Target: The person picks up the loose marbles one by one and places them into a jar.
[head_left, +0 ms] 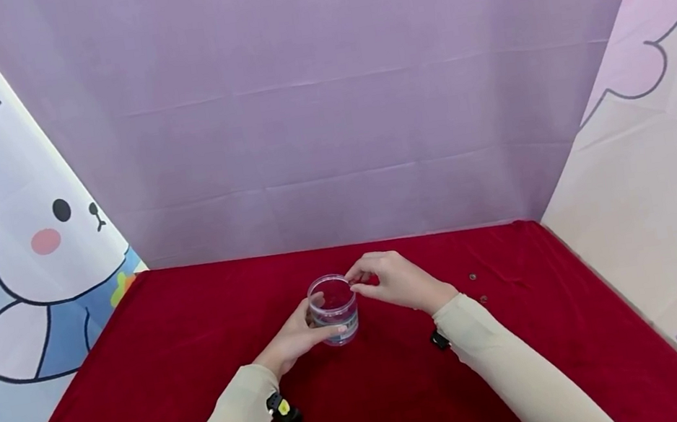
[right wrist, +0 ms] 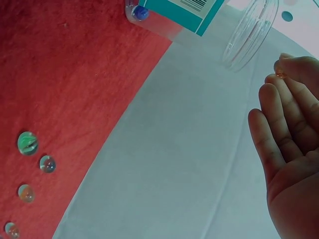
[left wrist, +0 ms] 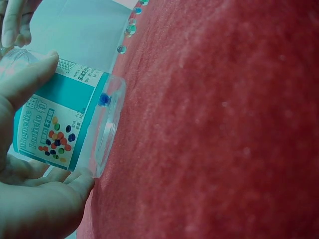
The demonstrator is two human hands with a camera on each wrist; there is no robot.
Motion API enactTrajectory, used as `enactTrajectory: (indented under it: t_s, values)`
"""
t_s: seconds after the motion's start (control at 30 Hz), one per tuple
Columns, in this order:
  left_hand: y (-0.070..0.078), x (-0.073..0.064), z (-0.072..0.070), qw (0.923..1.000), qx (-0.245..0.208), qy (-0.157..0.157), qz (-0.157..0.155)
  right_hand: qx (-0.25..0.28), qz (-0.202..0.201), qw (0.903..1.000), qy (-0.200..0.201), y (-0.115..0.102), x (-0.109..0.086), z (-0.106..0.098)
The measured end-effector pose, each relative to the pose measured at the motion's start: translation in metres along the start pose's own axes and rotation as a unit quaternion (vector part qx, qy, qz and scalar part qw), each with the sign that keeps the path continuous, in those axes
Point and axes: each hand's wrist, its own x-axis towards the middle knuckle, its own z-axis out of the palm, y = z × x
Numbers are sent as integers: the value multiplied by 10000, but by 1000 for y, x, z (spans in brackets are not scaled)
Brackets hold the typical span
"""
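Observation:
My left hand grips a clear plastic jar around its side, thumb across the front and fingers behind. Teal and white, the jar's label carries a picture of coloured beads, and the jar has no lid on. Through its wall near the base shows a blue marble. At the right of the jar's open rim, my right hand pinches a small orange-tinted clear marble between thumb and fingertip. The other fingers of that hand lie loosely bent in the right wrist view.
Several glass marbles lie on the red cloth to the right, among them a green one, a bluish one and an orange one. Behind the table hangs a purple curtain, with printed cloth panels at both sides.

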Motion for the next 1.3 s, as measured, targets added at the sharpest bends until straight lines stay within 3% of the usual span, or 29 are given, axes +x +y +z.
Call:
enactTrajectory:
  t_s: [0.7, 1.3]
  values:
    - [-2, 1, -1, 10000, -29, -4, -19, 55, 200, 9997, -134, 1, 12, 10]
    - [-1, 1, -1, 10000, 17, -67, 50, -147, 124, 9996, -210, 0, 16, 11]
